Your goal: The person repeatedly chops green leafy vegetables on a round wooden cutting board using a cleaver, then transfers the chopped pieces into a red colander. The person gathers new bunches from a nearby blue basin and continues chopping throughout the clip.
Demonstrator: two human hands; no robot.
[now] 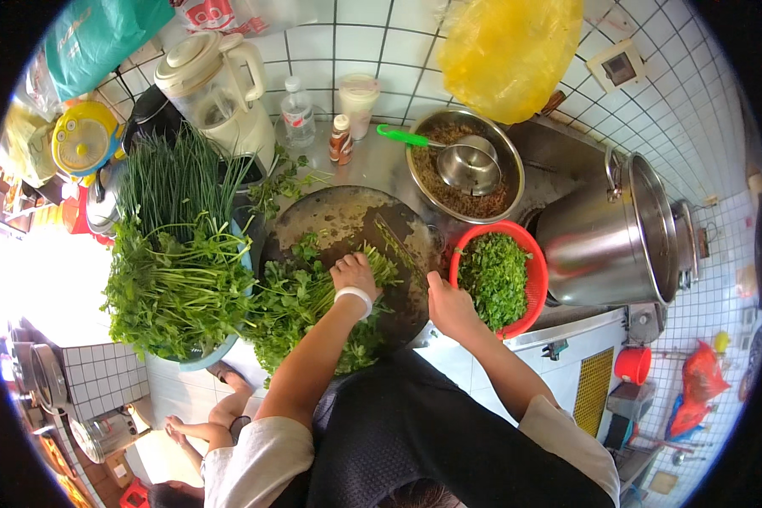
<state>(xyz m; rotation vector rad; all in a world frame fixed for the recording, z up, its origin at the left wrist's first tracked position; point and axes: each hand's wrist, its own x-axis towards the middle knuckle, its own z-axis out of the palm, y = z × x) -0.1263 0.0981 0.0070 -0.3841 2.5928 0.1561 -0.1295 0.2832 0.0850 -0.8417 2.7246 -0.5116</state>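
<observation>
My left hand (356, 275), with a white bangle on its wrist, is closed over a bunch of leafy green herbs (313, 296) that look like coriander. The bunch lies across a round, dark, worn chopping board (330, 207), its leaves hanging over the near edge. My right hand (450, 305) grips the handle of a knife (400, 245). Its blade shows almost edge-on, a thin dark strip just right of the cut stem ends. Close by my right hand, a red plastic basket (540, 284) holds chopped greens (493, 278).
Left of the board, a light-blue basin (207, 360) is heaped with herbs and chives (173, 182). Behind stand a blender (216, 85), bottle (297, 114) and steel bowl (516, 157) with a ladle (470, 165). A large pot (601, 241) stands right. Another person (220, 415) sits lower left.
</observation>
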